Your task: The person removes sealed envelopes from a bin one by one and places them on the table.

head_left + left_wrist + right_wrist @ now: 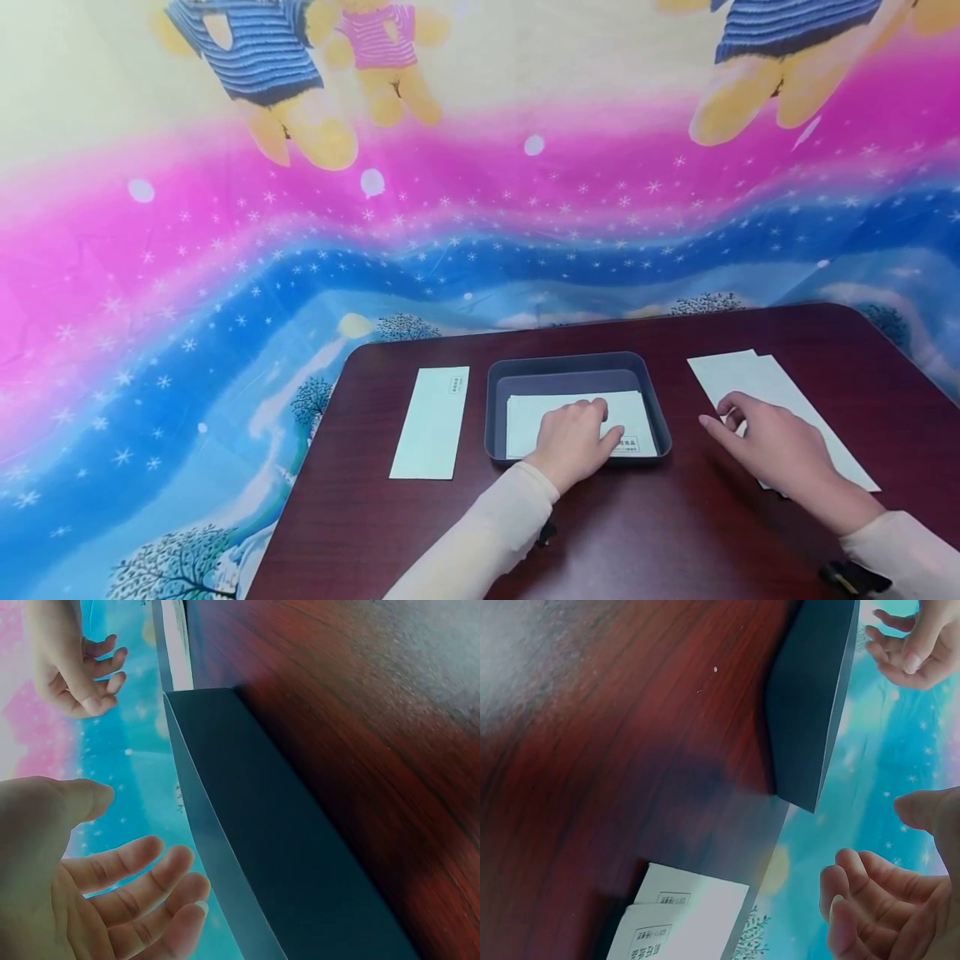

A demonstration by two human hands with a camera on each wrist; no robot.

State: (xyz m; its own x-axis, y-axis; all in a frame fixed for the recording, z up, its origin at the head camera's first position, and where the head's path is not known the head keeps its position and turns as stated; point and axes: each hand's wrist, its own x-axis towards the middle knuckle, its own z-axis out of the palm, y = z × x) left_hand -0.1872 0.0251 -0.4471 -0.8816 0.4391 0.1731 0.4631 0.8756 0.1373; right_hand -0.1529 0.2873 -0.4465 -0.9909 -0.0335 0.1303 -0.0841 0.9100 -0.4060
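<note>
My left hand hovers over the dark grey tray, its fingers loosely bent and nothing in them. Inside the tray lies a stack of white envelopes with a small printed box at the lower right corner, partly hidden by that hand. To the right, my right hand hangs above a pair of overlapping white envelopes, also holding nothing. In the right wrist view its fingers curl loosely, apart from the thumb. The left wrist view shows the left palm beside the tray wall.
A single white envelope lies to the left of the tray, its printed box at the top. Everything rests on a dark red-brown wooden table with rounded far corners. A colourful cloth printed with bears and snowflakes hangs behind the table.
</note>
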